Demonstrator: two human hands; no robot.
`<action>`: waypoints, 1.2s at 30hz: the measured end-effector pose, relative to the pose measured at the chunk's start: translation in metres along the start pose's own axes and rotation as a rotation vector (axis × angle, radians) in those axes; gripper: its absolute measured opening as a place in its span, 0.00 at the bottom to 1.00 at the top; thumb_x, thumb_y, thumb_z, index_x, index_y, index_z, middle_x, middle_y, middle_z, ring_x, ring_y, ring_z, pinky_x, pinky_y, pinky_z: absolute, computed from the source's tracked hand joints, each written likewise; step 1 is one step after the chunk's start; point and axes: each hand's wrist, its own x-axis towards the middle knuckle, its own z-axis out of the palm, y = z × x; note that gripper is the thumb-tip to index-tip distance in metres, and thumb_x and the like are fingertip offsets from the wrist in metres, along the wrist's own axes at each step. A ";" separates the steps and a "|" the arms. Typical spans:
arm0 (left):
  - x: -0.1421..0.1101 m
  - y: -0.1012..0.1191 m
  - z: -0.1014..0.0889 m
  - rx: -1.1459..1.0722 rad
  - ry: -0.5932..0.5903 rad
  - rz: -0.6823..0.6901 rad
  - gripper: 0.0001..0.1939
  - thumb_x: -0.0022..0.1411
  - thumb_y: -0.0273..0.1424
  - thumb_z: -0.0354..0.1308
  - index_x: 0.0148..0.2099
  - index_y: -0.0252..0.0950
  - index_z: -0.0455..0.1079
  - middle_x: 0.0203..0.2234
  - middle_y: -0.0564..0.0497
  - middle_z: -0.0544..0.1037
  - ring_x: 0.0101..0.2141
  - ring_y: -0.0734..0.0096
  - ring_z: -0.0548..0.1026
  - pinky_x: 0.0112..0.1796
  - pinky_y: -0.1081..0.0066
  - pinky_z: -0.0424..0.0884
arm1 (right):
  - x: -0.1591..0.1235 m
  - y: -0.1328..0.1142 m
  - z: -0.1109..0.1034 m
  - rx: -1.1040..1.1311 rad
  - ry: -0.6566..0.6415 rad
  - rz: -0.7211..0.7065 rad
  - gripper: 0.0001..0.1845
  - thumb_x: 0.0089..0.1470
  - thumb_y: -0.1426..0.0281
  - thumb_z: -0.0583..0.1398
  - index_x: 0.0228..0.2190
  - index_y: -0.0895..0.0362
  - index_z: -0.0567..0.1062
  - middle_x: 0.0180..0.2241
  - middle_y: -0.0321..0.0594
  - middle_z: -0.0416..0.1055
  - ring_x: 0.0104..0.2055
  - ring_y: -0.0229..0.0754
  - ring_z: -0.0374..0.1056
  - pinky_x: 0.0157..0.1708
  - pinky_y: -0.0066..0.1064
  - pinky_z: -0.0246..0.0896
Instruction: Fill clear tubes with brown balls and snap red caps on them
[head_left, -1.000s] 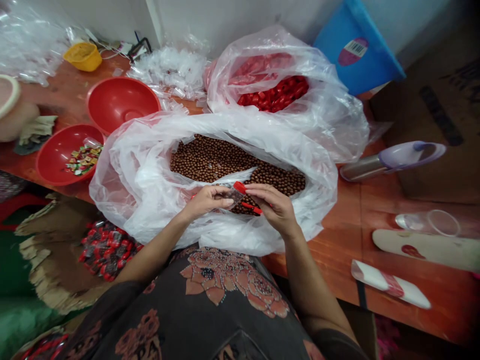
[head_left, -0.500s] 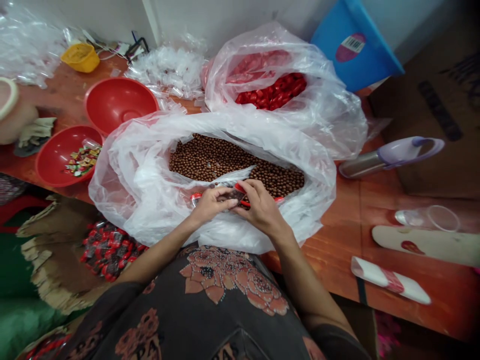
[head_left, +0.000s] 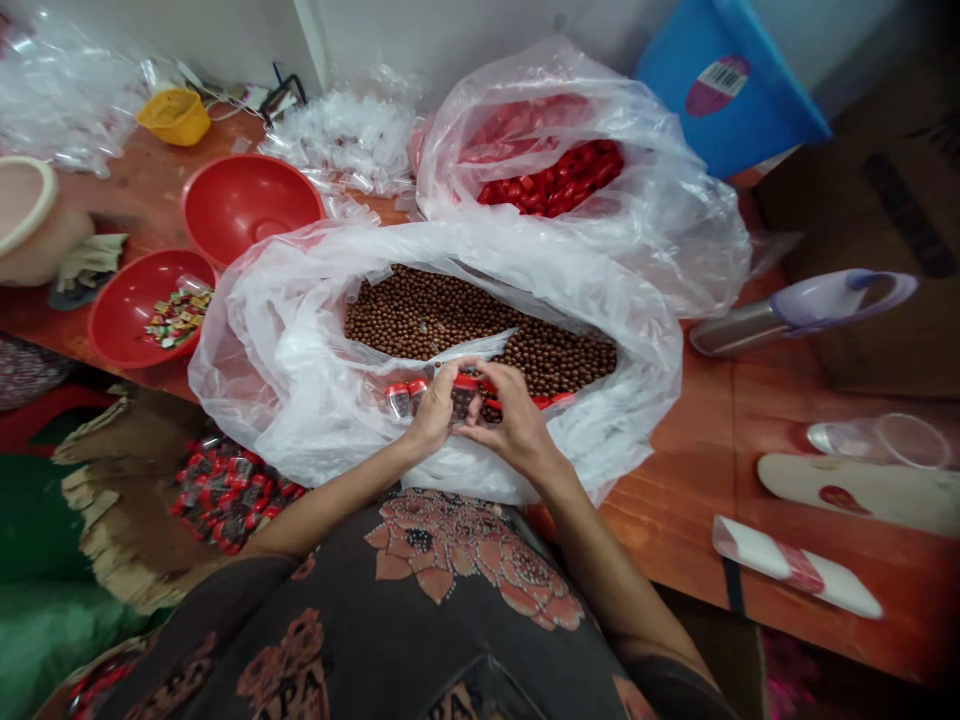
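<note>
Both hands are over the mouth of the white plastic bag, at lower centre. The left hand and right hand are each closed in a grasp on a strip of red-capped clear vials, fingertips of the two hands nearly meeting around it. The strip runs sideways across the hands and rests just above the bag's folded edge. The vial between the hands appears to hold dark brown beads; the fingers partly hide it.

Brown beads fill the bag's opening, directly beyond the hands. Upper centre: a clear plastic bag holds red packets. Upper left on the wooden table: an empty red bowl and a second red bowl holding wrapped sweets. A heap of small clear plastic pieces lies along the wall. A blue bin stands at upper right.
</note>
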 end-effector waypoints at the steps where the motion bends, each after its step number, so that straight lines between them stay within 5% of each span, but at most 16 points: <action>1: 0.000 0.003 -0.001 -0.039 -0.024 0.019 0.25 0.70 0.48 0.41 0.60 0.38 0.62 0.20 0.55 0.71 0.19 0.75 0.69 0.22 0.76 0.67 | -0.001 0.002 0.000 0.104 0.061 0.112 0.37 0.45 0.61 0.70 0.55 0.54 0.67 0.51 0.49 0.70 0.52 0.50 0.69 0.49 0.45 0.70; 4: 0.000 0.008 -0.005 -0.098 -0.114 0.029 0.28 0.70 0.47 0.42 0.63 0.35 0.57 0.18 0.58 0.70 0.17 0.75 0.66 0.22 0.75 0.68 | -0.002 0.004 0.001 0.421 0.226 0.444 0.25 0.48 0.56 0.67 0.45 0.54 0.73 0.37 0.41 0.76 0.36 0.43 0.73 0.35 0.37 0.73; 6: 0.001 0.008 -0.006 -0.080 -0.179 -0.018 0.30 0.69 0.48 0.44 0.65 0.34 0.55 0.18 0.57 0.71 0.16 0.75 0.66 0.20 0.75 0.68 | -0.001 0.002 0.001 0.492 0.259 0.502 0.18 0.53 0.56 0.64 0.41 0.54 0.76 0.35 0.39 0.77 0.34 0.42 0.73 0.34 0.36 0.72; 10: 0.002 0.004 -0.002 -0.058 -0.171 -0.098 0.33 0.68 0.54 0.42 0.60 0.33 0.62 0.16 0.57 0.69 0.16 0.74 0.66 0.19 0.75 0.65 | 0.000 -0.005 -0.002 0.180 0.161 0.179 0.18 0.61 0.59 0.57 0.50 0.51 0.75 0.46 0.42 0.77 0.46 0.46 0.73 0.49 0.44 0.68; 14: 0.002 0.007 -0.001 -0.084 -0.129 -0.127 0.35 0.65 0.59 0.41 0.51 0.34 0.69 0.16 0.56 0.67 0.16 0.76 0.66 0.19 0.76 0.63 | 0.000 -0.010 -0.003 -0.206 -0.052 -0.098 0.38 0.55 0.53 0.63 0.61 0.55 0.62 0.55 0.52 0.70 0.55 0.55 0.67 0.54 0.50 0.64; 17: 0.003 0.009 -0.002 -0.112 -0.169 -0.161 0.29 0.63 0.56 0.50 0.44 0.34 0.70 0.15 0.57 0.65 0.15 0.78 0.63 0.20 0.76 0.64 | 0.000 -0.010 -0.001 -0.371 -0.061 -0.192 0.46 0.53 0.50 0.63 0.63 0.61 0.55 0.58 0.59 0.65 0.58 0.58 0.63 0.55 0.51 0.63; 22: 0.004 0.000 -0.005 -0.168 -0.191 -0.189 0.22 0.63 0.50 0.50 0.36 0.34 0.67 0.14 0.58 0.63 0.13 0.79 0.59 0.16 0.78 0.57 | 0.006 -0.006 0.001 -0.441 -0.015 -0.355 0.41 0.55 0.52 0.62 0.61 0.62 0.57 0.55 0.59 0.68 0.57 0.56 0.66 0.53 0.48 0.65; 28: -0.007 -0.008 -0.012 -0.174 -0.140 -0.236 0.22 0.62 0.50 0.48 0.40 0.36 0.65 0.13 0.59 0.62 0.13 0.77 0.58 0.16 0.77 0.57 | 0.007 -0.003 0.004 -0.402 -0.047 -0.452 0.40 0.55 0.54 0.61 0.61 0.62 0.58 0.53 0.59 0.70 0.55 0.56 0.67 0.50 0.46 0.65; 33: 0.017 0.028 -0.051 0.397 -0.195 -0.026 0.24 0.67 0.50 0.44 0.49 0.36 0.68 0.27 0.50 0.75 0.28 0.68 0.75 0.30 0.69 0.71 | 0.011 -0.007 0.018 -0.382 -0.134 -0.173 0.35 0.52 0.55 0.64 0.56 0.60 0.64 0.51 0.55 0.70 0.52 0.56 0.67 0.51 0.47 0.64; 36: 0.063 0.068 -0.089 0.977 -0.022 0.256 0.19 0.70 0.42 0.46 0.45 0.35 0.71 0.39 0.44 0.77 0.41 0.63 0.76 0.45 0.66 0.71 | 0.015 -0.012 0.032 -0.368 -0.274 -0.049 0.33 0.50 0.54 0.65 0.52 0.60 0.68 0.48 0.52 0.70 0.51 0.56 0.66 0.51 0.46 0.64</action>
